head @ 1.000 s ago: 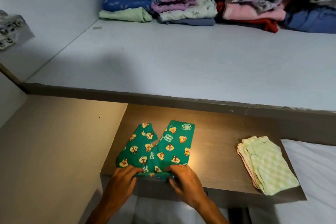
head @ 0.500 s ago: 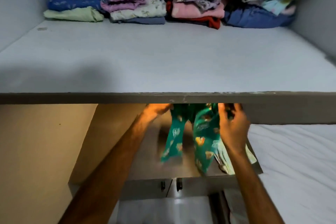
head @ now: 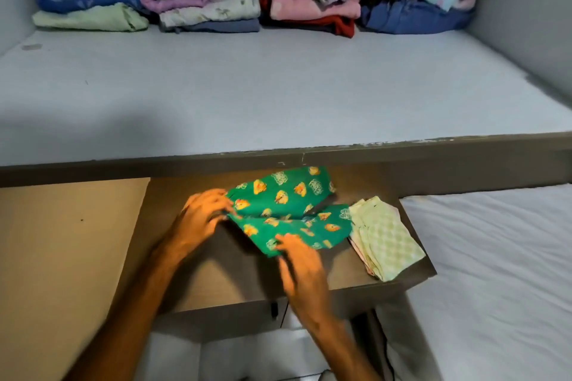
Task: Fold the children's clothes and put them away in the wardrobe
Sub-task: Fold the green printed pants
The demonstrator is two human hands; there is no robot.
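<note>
A: From the head camera, where do things stand?

B: The green printed trousers (head: 288, 210) lie on the brown surface (head: 216, 281) below the wardrobe shelf (head: 278, 96). The left hand (head: 201, 219) has its fingers closed on the cloth at the left end, which looks like the waist. The right hand (head: 301, 260) is blurred; its fingers rest on the near edge of the lower leg, and I cannot tell whether they grip or only press.

A: Which way does the garment run?

B: Its long axis goes left to right, tilted a little away from the person. The waist is on the left; the two legs splay towards the right, the far one reaching the shelf edge.

A: What could go wrong?

B: The near leg's end overlaps or touches the folded pale checked cloth (head: 383, 238). In my judgement, a pull or fold across could drag that pile askew or off the front corner. With the legs apart, the fold may also come out crooked.
</note>
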